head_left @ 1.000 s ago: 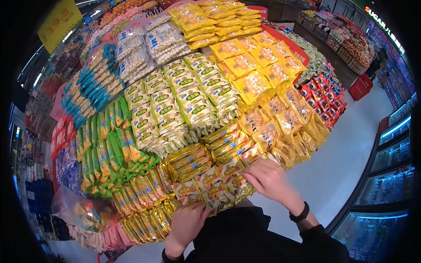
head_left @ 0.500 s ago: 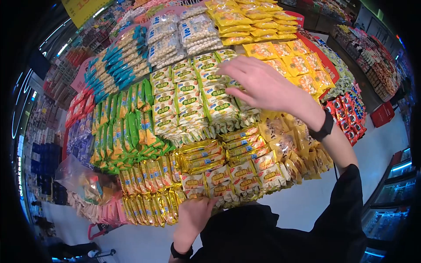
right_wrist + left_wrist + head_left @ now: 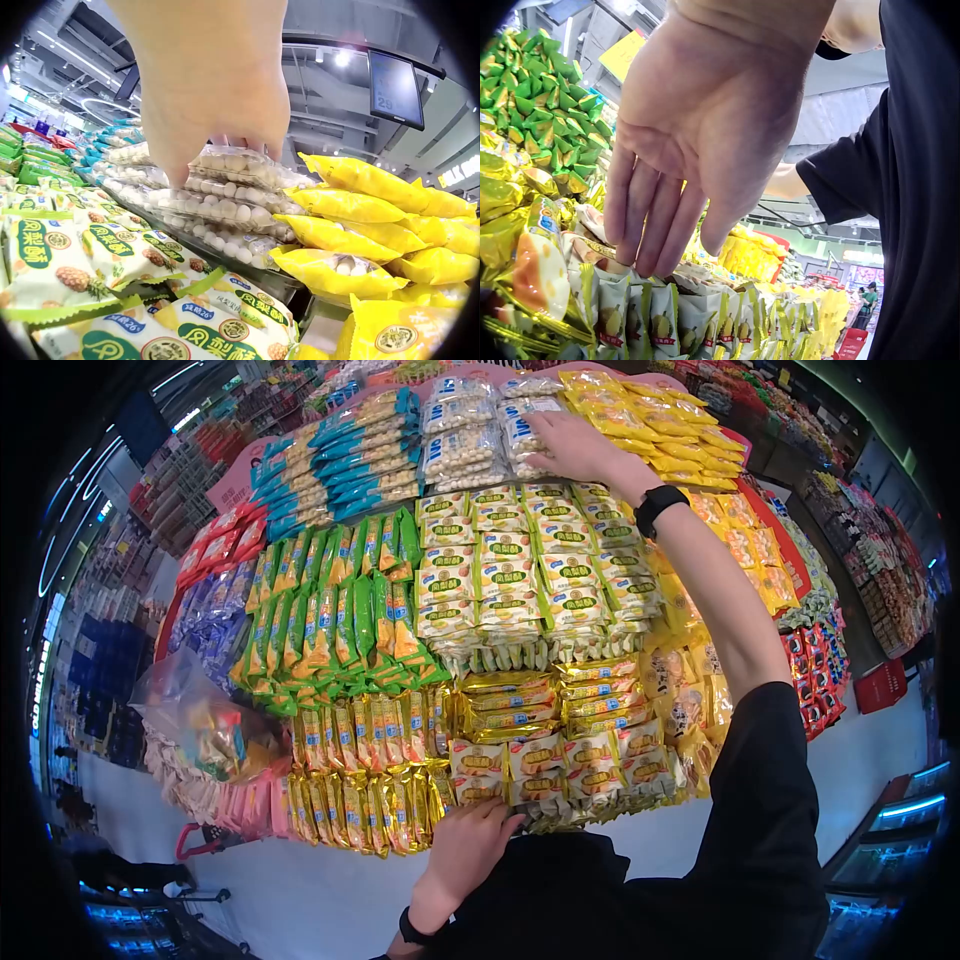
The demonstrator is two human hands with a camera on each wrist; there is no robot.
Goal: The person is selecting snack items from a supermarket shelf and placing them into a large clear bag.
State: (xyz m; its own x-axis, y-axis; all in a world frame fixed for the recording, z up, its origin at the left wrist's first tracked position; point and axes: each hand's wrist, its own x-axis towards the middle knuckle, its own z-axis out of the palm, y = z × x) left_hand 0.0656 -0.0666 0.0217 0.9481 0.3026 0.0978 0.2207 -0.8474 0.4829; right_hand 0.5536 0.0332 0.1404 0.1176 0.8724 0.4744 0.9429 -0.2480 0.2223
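Observation:
My right hand (image 3: 575, 448) reaches to the back of the display and touches a stack of clear bags of white balls (image 3: 530, 430). In the right wrist view its fingers lie over the top bag (image 3: 236, 166) and the thumb is at the stack's near side; the fingertips are partly hidden. At the front edge my left hand (image 3: 470, 850) rests on small cream-coloured packets (image 3: 540, 757). In the left wrist view the palm faces the camera, with straight fingers (image 3: 664, 217) down on the packets (image 3: 664, 322).
Green-and-white pineapple packets (image 3: 510, 575) fill the middle of the display. Yellow bags (image 3: 640, 420) are stacked right of the clear bags, blue ones (image 3: 370, 455) to the left. Green packets (image 3: 330, 610) and gold-wrapped bars (image 3: 365, 735) lie front left, near a clear plastic bag (image 3: 210, 720).
My right hand has lifted from the front packets, passed over the pineapple packets and reached the clear bags at the back. The left hand has stayed at the front edge while the view swung right-to-left.

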